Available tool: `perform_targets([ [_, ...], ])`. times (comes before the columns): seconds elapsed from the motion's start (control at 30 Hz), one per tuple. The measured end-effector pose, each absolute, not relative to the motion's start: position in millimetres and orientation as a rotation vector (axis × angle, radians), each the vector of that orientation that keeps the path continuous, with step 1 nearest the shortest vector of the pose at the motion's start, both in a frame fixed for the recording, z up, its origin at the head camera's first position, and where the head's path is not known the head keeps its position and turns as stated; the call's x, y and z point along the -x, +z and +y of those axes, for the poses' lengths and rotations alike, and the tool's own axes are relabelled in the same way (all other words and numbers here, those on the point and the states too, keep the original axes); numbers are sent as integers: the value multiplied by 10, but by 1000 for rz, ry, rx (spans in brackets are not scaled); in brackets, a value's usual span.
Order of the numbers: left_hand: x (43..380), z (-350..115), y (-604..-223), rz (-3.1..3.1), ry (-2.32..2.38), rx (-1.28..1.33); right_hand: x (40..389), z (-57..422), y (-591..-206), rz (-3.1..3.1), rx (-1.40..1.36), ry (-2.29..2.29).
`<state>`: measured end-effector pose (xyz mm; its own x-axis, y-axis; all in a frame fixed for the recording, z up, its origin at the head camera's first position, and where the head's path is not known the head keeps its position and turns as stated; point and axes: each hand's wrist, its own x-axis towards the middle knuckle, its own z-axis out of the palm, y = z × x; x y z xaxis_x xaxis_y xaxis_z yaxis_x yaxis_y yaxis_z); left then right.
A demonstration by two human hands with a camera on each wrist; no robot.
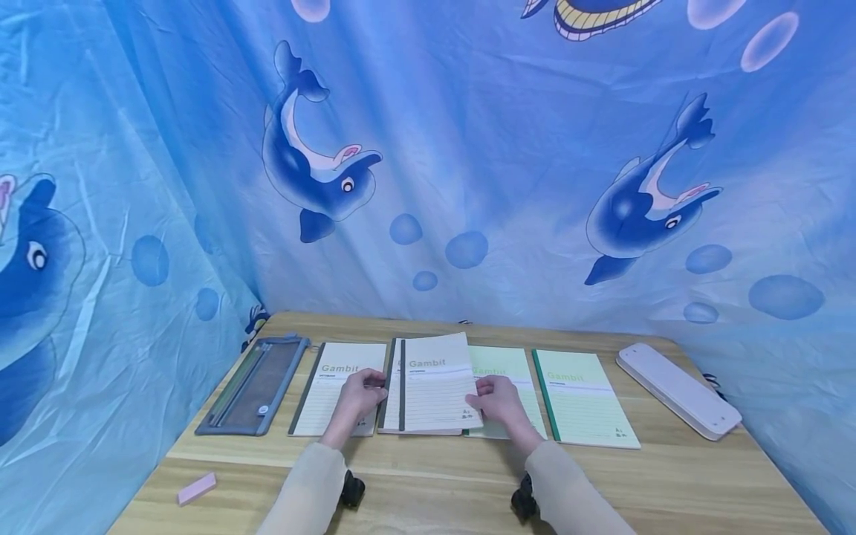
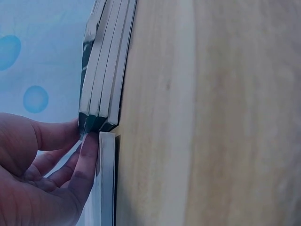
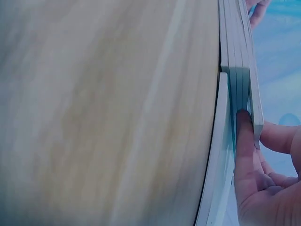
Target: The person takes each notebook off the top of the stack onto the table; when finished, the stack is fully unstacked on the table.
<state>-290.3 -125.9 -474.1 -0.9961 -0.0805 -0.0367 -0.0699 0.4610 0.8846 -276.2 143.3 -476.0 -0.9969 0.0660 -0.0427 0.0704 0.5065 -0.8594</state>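
Observation:
Near the middle of the table lies a stack of white-covered notebooks (image 1: 393,405), its top notebook (image 1: 435,390) shifted to the right and overhanging the rest. My left hand (image 1: 361,395) holds the stack at its dark spine side; in the left wrist view the thumb is at the upper edge and a finger lies against the spines (image 2: 96,120). At the opposite side my right hand (image 1: 498,401) pinches the top notebook's edge (image 3: 256,103), thumb on the cover and fingers beneath. Another white notebook (image 1: 314,409) lies under the left hand, a green notebook (image 1: 530,394) beside the right.
A second green notebook (image 1: 588,405) lies farther right, then a pale pencil case (image 1: 675,390). At the left are a grey mesh zip pouch (image 1: 250,394) and a small pink block (image 1: 197,489). A blue dolphin-print curtain (image 1: 428,186) hangs behind the wooden table (image 1: 428,475).

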Motion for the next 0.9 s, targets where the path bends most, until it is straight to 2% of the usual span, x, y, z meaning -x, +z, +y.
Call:
perform_targets([
  [0.4, 2884, -1260, -4724, -2687, -1612, -134, 2710, 1719, -4698, 2537, -189, -1769],
  [0.9, 2891, -1254, -4746, -2719, -1583, -155, 2479, 2417, -4610, 2490, -210, -1806],
])
